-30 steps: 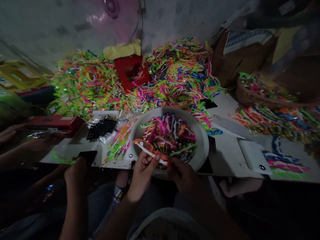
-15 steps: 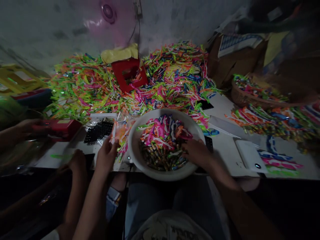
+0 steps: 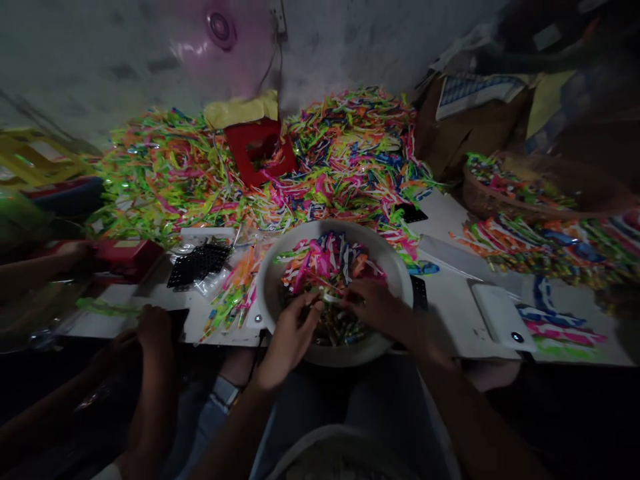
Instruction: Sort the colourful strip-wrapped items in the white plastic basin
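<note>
A round whitish basin [image 3: 266, 293] stands at the table's front edge, before my lap. In it lie bright plastic strips [image 3: 320, 260] in pink, blue and orange with white stripes, above a layer of small dark pieces with gold-coloured bits [image 3: 337, 330]. My left hand [image 3: 293, 337] reaches over the basin's near rim, thumb and fingers pinched. Opposite it, my right hand [image 3: 377, 308] is also closed, fingertips pointing left. Between the two sets of fingertips is a thin pale strip [image 3: 329, 295], blurred and partly hidden by the fingers.
Another person's hand [image 3: 154, 327] is at the left, beside a red box-like device [image 3: 127, 259]. Black perforated pieces [image 3: 200, 263] lie left of the basin, near loose strips [image 3: 230, 300]. A large heap [image 3: 350, 147] runs along the wall. A white phone [image 3: 503, 317] lies right.
My left hand has moved right, from the loose strips beside the basin to over it. My right hand has shifted slightly left and up. The co-worker's green strip is more visible.
</note>
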Available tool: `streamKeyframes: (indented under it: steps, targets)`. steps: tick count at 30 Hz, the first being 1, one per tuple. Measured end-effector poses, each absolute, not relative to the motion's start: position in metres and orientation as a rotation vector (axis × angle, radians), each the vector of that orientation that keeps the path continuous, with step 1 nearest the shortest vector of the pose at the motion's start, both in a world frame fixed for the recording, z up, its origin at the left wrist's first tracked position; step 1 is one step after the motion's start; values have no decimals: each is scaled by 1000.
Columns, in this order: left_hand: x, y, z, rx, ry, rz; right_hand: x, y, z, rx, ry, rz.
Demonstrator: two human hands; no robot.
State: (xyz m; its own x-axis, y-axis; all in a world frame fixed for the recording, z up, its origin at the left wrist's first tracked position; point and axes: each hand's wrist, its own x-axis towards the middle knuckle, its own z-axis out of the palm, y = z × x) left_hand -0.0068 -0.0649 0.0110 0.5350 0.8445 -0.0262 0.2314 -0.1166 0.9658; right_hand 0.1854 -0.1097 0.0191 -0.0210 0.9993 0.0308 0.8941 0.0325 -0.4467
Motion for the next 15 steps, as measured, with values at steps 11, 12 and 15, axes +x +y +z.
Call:
streamKeyframes:
  steps: [11,12,15]
  targets:
    - [11,-54,15,1496,753,397,181,-112,14,-1702,-1603,676]
    - [11,-54,15,1631,760,364,190,-113,14,-1820,-1588,628]
    - [15,-55,11,1953,721,270,213,-117,15,-2158,-1731,390]
